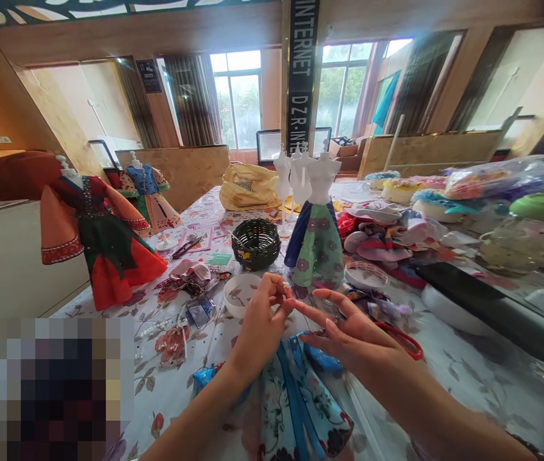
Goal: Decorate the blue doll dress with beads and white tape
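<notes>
My left hand is raised above the table, its thumb and fingers closed in a pinch; whatever they hold is too small to make out. Beside it, my right hand has its fingers spread, and its index fingertip meets the left fingertips. Below both lies a small light-blue floral doll dress with blue ribbon bands, partly covered by my wrists. A round white dish stands just behind the left hand. A red loop handle shows past the right hand.
Dressed doll mannequins stand at left; another in a green floral skirt is ahead. A black woven basket sits mid-table. Fabric pieces, a black phone-like slab and a green-lidded jar crowd the right. Beads lie left.
</notes>
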`<state>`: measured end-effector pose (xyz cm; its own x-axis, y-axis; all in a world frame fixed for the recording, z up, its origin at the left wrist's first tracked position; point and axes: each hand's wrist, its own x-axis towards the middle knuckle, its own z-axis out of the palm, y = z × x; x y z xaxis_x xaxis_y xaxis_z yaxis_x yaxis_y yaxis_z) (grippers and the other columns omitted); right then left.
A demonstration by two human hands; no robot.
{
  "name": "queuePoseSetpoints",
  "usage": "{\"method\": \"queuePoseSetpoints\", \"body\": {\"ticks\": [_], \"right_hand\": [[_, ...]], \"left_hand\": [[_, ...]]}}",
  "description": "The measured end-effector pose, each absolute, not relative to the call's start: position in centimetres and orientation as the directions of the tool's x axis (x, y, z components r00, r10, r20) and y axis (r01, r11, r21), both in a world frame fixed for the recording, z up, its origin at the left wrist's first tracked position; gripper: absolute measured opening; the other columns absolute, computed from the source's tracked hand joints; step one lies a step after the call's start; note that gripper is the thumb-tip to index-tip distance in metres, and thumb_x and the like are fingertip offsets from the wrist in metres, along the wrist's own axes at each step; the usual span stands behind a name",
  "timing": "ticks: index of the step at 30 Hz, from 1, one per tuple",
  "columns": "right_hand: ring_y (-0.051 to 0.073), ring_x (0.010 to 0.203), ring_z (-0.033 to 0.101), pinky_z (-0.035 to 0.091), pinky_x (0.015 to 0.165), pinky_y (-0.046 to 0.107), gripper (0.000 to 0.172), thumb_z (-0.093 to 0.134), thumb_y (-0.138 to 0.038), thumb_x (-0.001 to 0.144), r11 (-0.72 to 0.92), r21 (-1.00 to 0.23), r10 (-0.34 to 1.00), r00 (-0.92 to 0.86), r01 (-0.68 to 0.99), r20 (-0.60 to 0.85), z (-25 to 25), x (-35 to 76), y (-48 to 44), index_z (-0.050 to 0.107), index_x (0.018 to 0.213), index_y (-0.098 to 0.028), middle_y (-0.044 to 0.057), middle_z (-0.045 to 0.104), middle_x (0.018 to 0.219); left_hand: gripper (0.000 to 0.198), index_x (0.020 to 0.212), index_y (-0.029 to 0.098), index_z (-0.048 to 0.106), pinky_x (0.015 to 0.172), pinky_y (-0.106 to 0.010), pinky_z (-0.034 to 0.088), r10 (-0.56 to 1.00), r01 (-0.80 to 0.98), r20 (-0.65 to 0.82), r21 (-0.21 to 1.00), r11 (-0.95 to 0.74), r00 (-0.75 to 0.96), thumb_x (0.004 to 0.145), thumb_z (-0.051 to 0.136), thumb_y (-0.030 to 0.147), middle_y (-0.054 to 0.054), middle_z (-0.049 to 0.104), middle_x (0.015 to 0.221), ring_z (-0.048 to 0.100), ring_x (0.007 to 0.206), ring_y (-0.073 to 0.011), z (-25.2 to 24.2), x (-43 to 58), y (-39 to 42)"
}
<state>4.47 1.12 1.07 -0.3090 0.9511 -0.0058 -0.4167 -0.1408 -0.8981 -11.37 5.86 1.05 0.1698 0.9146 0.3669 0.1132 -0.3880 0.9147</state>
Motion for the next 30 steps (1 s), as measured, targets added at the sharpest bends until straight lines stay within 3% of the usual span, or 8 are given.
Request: {"method": "queuePoseSetpoints", "body": {"ticks": [3, 9, 15, 21, 30], "right_hand": [[0.025, 0.112, 0.06, 0.041, 0.099, 0.045, 0.053, 0.079, -0.044, 0.068, -0.157, -0.886, 0.918, -0.395, -0.436, 0.031, 0.8, 4.4, 1.7, 0.047, 0.107, -0.029, 0.009, 0.066, 0.119], [0.022, 0.119, 0.054, 0.036, 0.103, 0.043, 0.038, 0.067, -0.037, 0.081, -0.112, -0.876, 0.952, -0.304, -0.469, 0.041, 1.7, 4.1, 0.9, 0.046, 0.112, -0.029, 0.008, 0.063, 0.126], [0.022, 0.118, 0.055, 0.035, 0.104, 0.044, 0.033, 0.064, -0.034, 0.083, -0.128, -0.894, 0.96, -0.281, -0.429, -0.003, 2.8, 4.0, -0.1, 0.048, 0.112, -0.029, 0.006, 0.064, 0.123], [0.023, 0.115, 0.057, 0.034, 0.104, 0.045, 0.033, 0.065, -0.035, 0.083, -0.144, -0.904, 0.962, -0.27, -0.403, -0.033, 2.5, 4.1, 0.1, 0.048, 0.111, -0.03, 0.005, 0.061, 0.128], [0.022, 0.111, 0.059, 0.035, 0.103, 0.045, 0.03, 0.063, -0.036, 0.084, -0.12, -0.913, 0.961, -0.275, -0.389, -0.009, 2.7, 4.0, 0.1, 0.047, 0.11, -0.029, 0.006, 0.062, 0.127]], "left_hand": [[0.02, 0.087, 0.021, 0.043, 0.063, -0.022, 0.044, 0.946, -0.071, 0.251, 0.968, -0.241, 0.205, 0.08, 0.061, 0.027, 0.003, 0.053, 0.078, 0.053, 0.067, -0.0096, 1.2, -11.4, 5.8], [0.033, 0.086, 0.021, 0.045, 0.062, -0.02, 0.043, 0.974, -0.203, 0.123, 0.976, -0.083, 0.19, 0.073, 0.071, 0.035, 0.004, 0.056, 0.078, 0.053, 0.067, -0.0086, 1.5, -11.4, 5.5], [0.026, 0.089, 0.021, 0.047, 0.064, -0.023, 0.047, 0.976, -0.172, 0.162, 0.976, -0.136, 0.147, 0.077, 0.066, 0.033, 0.001, 0.059, 0.082, 0.058, 0.071, -0.0116, 1.4, -11.4, 5.6], [0.014, 0.087, 0.021, 0.05, 0.076, -0.025, 0.048, 0.93, -0.02, 0.368, 0.93, -0.368, 0.01, 0.079, 0.061, 0.02, 0.002, 0.057, 0.079, 0.058, 0.078, -0.0115, 1.5, -11.4, 5.8], [0.017, 0.088, 0.021, 0.051, 0.08, -0.031, 0.048, 0.917, 0.068, 0.399, 0.915, -0.399, 0.003, 0.077, 0.063, 0.019, 0.002, 0.063, 0.078, 0.063, 0.081, -0.0149, 1.3, -11.4, 5.9]]}}
